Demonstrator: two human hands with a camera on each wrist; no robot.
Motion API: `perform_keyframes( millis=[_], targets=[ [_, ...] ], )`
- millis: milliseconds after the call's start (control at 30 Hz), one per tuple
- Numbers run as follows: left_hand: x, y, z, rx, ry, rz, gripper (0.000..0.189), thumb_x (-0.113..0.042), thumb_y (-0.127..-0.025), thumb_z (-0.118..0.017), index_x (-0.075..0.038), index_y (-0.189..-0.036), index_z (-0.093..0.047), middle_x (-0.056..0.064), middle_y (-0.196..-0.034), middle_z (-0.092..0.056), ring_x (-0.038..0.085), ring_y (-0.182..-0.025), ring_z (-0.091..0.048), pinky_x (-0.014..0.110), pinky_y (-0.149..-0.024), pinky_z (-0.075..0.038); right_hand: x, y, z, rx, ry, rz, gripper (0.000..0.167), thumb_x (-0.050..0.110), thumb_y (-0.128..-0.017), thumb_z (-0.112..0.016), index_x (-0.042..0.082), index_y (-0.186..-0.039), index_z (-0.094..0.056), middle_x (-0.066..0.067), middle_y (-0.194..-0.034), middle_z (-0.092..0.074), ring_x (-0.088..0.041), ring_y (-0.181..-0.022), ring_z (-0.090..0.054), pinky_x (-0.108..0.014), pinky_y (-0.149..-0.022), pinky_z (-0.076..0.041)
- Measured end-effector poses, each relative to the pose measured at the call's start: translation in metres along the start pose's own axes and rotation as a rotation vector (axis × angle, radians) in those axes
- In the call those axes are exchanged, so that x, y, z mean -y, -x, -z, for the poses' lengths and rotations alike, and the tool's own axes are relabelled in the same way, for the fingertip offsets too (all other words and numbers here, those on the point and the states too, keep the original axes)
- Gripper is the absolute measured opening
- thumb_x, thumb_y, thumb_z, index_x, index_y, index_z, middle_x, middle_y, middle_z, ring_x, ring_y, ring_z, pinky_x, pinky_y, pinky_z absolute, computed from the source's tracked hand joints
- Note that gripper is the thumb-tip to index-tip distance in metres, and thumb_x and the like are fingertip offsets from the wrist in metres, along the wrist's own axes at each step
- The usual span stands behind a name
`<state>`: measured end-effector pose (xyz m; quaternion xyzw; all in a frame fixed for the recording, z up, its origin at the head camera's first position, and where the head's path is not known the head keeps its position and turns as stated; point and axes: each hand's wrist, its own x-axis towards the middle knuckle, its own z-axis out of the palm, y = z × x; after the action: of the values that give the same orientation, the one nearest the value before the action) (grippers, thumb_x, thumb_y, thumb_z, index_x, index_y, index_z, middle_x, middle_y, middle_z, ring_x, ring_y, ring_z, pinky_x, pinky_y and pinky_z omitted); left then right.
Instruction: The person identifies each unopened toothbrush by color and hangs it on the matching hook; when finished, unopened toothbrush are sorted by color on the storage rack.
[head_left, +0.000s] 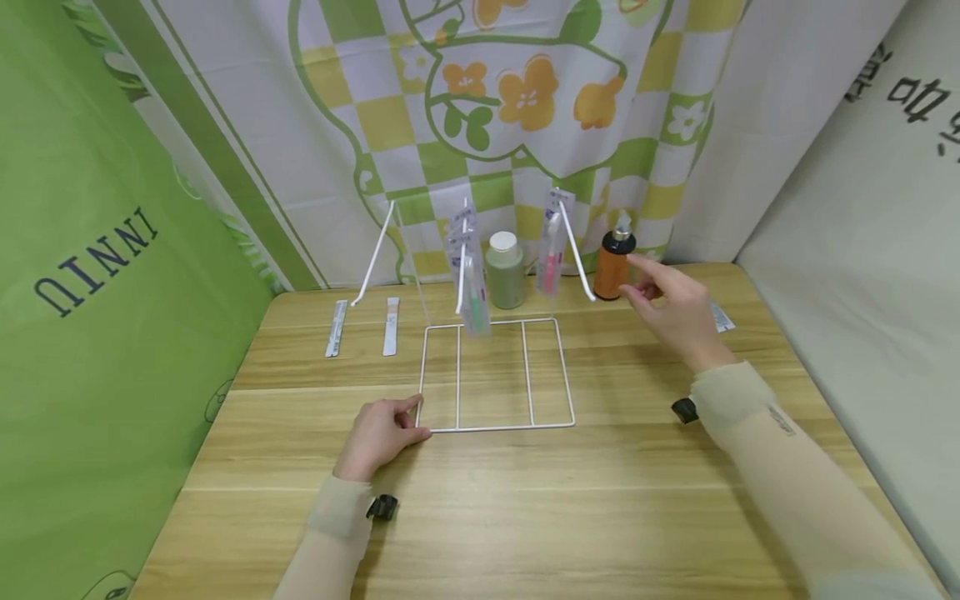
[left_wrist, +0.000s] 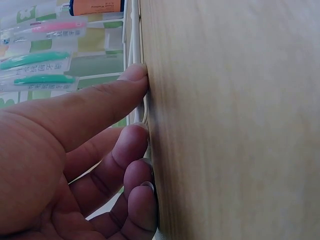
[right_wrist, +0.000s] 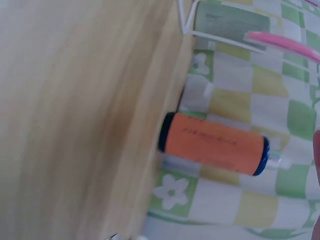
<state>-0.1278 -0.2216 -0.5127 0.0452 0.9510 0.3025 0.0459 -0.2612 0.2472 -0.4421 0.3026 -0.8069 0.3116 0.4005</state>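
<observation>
A white wire rack (head_left: 498, 429) stands on the wooden table, its hooks rising at the back. My left hand (head_left: 378, 437) grips its front left corner, thumb on the wire and fingers curled beside it. Packaged green toothbrushes (left_wrist: 37, 59) hang from the middle hook, and a packaged pink toothbrush (head_left: 550, 267) from the right one. My right hand (head_left: 678, 312) hovers just right of an orange pump bottle (head_left: 611, 271) with a black top, thumb and forefinger apart and nothing between them. In the right wrist view only a sliver of that hand shows.
Behind the rack stands a grey-green bottle (head_left: 506, 279) with a white cap. Two slim packets (head_left: 337, 328) lie at the table's back left; another packet (head_left: 722, 317) is partly hidden behind my right hand. A patterned curtain (head_left: 405, 117) closes the back, with fabric walls at both sides.
</observation>
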Motion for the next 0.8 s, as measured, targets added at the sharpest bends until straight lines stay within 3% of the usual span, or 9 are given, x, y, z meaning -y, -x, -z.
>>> perform_keyframes(
  millis=[133, 400, 600, 800],
  targets=[
    [0.001, -0.001, -0.001, 0.003, -0.003, 0.001, 0.061, -0.023, -0.086, -0.094, -0.006, -0.140, -0.073, -0.013, -0.069, -0.063, 0.009, -0.063, -0.053, 0.033, -0.070, -0.046, -0.009, 0.013, 0.007, 0.025, -0.026, -0.062, 0.052, -0.012, -0.083, -0.087, -0.003, -0.132, -0.073, -0.018, -0.086, -0.074, -0.024, -0.071, -0.068, -0.010, -0.077, -0.048],
    [0.000, 0.002, -0.002, 0.008, 0.006, 0.010, 0.062, -0.025, -0.085, -0.095, -0.007, -0.141, -0.072, -0.013, -0.070, -0.064, 0.010, -0.064, -0.054, 0.032, -0.069, -0.045, -0.019, 0.035, 0.030, 0.072, -0.025, -0.258, 0.050, -0.012, -0.083, -0.088, 0.000, -0.130, -0.076, -0.012, -0.083, -0.074, -0.003, -0.072, -0.058, -0.006, -0.068, -0.045],
    [0.000, 0.003, -0.002, 0.007, 0.009, 0.027, 0.063, -0.025, -0.085, -0.095, -0.008, -0.141, -0.072, -0.012, -0.071, -0.064, 0.010, -0.065, -0.054, 0.032, -0.069, -0.045, -0.030, 0.052, 0.048, 0.229, -0.001, -0.425, 0.049, -0.001, -0.089, -0.088, 0.003, -0.135, -0.073, -0.010, -0.088, -0.076, -0.002, -0.073, -0.059, -0.005, -0.067, -0.044],
    [0.001, 0.000, -0.001, 0.002, 0.001, 0.006, 0.062, -0.026, -0.085, -0.095, -0.008, -0.140, -0.073, -0.013, -0.070, -0.063, 0.009, -0.064, -0.053, 0.033, -0.070, -0.045, -0.053, 0.071, 0.069, 0.417, -0.047, -0.625, 0.054, 0.013, -0.095, -0.085, 0.002, -0.145, -0.067, -0.011, -0.091, -0.077, -0.012, -0.070, -0.067, -0.021, -0.057, -0.051]
  ],
)
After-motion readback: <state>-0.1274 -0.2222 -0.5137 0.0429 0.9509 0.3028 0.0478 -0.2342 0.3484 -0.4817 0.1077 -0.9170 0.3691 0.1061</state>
